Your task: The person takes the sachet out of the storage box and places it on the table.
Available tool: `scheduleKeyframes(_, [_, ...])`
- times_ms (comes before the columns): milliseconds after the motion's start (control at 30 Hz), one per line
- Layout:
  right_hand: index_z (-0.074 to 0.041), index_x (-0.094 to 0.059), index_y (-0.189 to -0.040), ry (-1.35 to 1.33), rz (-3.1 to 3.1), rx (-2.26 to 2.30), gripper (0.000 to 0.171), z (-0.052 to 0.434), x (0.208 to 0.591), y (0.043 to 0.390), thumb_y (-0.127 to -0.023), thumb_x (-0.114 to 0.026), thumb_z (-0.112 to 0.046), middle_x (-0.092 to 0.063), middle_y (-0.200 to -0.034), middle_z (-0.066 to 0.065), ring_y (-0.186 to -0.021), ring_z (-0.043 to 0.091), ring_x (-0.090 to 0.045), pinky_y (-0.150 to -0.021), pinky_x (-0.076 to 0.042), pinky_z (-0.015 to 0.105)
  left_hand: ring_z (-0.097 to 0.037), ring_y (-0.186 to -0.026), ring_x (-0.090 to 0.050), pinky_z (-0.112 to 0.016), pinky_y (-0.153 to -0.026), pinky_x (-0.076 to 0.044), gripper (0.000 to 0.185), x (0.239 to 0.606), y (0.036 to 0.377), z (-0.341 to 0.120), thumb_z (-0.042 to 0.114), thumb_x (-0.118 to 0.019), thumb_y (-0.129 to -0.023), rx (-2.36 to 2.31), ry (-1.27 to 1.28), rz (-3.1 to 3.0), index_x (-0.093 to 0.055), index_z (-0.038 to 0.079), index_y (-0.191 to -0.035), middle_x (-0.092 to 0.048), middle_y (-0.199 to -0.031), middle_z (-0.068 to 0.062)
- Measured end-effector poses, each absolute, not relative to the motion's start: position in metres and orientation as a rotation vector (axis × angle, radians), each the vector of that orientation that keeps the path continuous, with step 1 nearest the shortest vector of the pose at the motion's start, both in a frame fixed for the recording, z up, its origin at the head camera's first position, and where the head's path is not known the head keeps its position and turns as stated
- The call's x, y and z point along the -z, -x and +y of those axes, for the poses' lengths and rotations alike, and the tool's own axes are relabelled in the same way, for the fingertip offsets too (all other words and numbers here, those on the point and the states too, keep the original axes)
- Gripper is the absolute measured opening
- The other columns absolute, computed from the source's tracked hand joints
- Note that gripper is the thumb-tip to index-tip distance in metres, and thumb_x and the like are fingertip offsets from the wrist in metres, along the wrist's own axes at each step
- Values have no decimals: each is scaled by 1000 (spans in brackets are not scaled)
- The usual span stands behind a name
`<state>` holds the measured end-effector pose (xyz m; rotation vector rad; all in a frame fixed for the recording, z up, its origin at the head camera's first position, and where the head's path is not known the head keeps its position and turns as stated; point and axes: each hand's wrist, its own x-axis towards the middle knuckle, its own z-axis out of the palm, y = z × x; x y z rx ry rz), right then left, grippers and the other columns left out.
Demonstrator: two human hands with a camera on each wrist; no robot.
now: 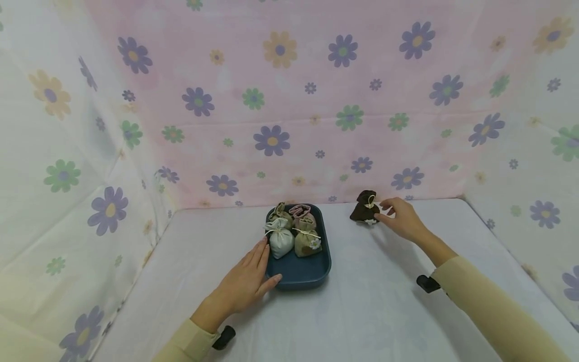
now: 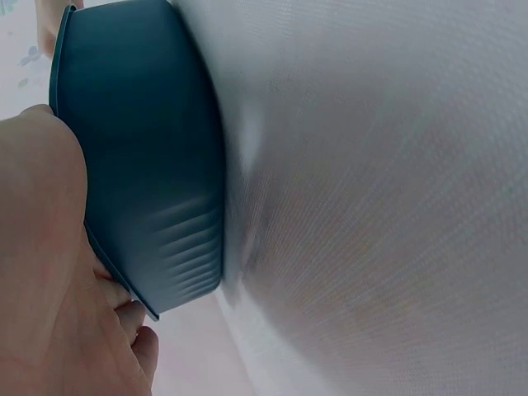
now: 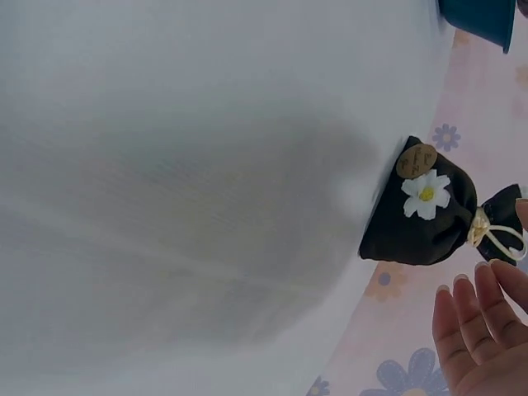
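A dark blue tray sits at the table's middle and holds several small tied pouches: white, tan with a flower, pink and olive. My left hand lies flat against the tray's left rim, fingers straight, thumb at its front corner. The left wrist view shows my palm on the tray wall. To the tray's right stands a dark brown pouch with a white flower. My right hand is at its right side with straight fingers, not closed round it.
White cloth covers the table. Floral fabric walls close in the back, left and right. Black wrist mounts show under both sleeves.
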<state>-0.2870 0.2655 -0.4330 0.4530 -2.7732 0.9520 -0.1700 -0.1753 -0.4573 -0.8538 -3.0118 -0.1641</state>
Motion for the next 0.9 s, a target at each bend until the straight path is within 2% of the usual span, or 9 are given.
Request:
scheduleKeyframes(133, [12,-61,-125,-494,-2752,-949,40,263,431,279,-97,-71,-15,-63,-121,29,-102,40,-62,-87,-52,55,-36,-157,-12,-52,-123,-24,91,458,171,-175,65,-25,-106,171,856,-3007,-16,-8,-160,-5,-169,-24])
scheduleKeyframes(467, [10,-65,-120,-610,-2706,-966,34,250,434,267,-94,-73,-11,-67,-113,24,-96,36,-64,-76,-54,43,-37,-156,-13,-52,-123,-24,91,457,170,-176,65,-26,-106,168,853,-3010,-15,-8,-160,-5,-169,-25])
scheduleKeyframes(633, [9,-66,-121,-664,-2700,-1016,34,239,433,260,-95,-74,-12,-67,-115,24,-97,35,-64,-77,-56,46,-36,-157,-11,-52,-123,-23,91,459,171,-175,65,-25,-106,163,847,-3016,-15,-8,-160,-5,-169,-24])
scheduleKeyframes(800, [5,-68,-119,-683,-2700,-1032,32,228,431,254,-95,-75,-13,-69,-113,18,-96,30,-64,-76,-56,38,-34,-157,-9,-51,-124,-23,91,458,170,-175,65,-26,-106,165,844,-3020,-15,-8,-160,-4,-169,-24])
scheduleKeyframes(900, [4,-69,-117,-704,-2686,-1066,29,219,428,251,-94,-76,-12,-69,-109,15,-95,27,-63,-77,-57,39,-36,-157,-11,-51,-124,-23,91,458,171,-176,65,-26,-106,161,845,-3017,-15,-8,-160,-5,-169,-24])
